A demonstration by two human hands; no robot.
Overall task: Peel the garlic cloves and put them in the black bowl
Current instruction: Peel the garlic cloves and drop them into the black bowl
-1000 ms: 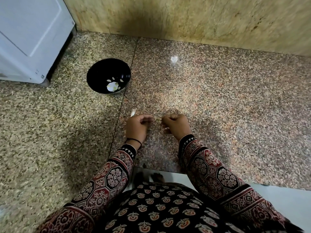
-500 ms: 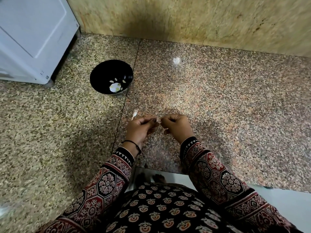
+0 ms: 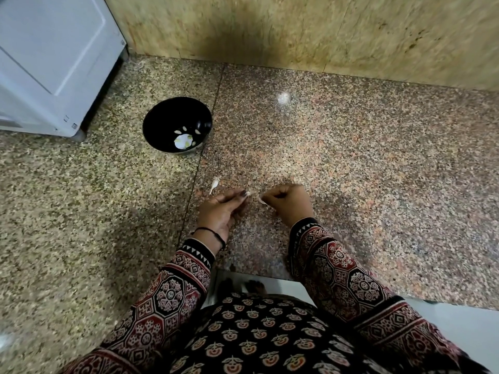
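Note:
My left hand (image 3: pixel 220 210) pinches a small garlic clove (image 3: pixel 249 193) at its fingertips, low over the granite counter. My right hand (image 3: pixel 290 202) is closed beside it, holding a pale strip of garlic skin (image 3: pixel 262 201). A small gap separates the two hands. The black bowl (image 3: pixel 162 125) stands to the upper left and holds several peeled cloves (image 3: pixel 186 139) in its bottom. A loose piece of garlic peel (image 3: pixel 214 183) lies on the counter just left of my left hand's fingers.
A white appliance (image 3: pixel 51 63) stands at the far left, next to the bowl. A tan stone wall (image 3: pixel 297 31) backs the granite counter (image 3: pixel 378 184). The counter's front edge runs near my body at the lower right.
My hands, which were touching over the clove, have drawn slightly apart, with a strip of skin now in my right hand. The view has shifted a little.

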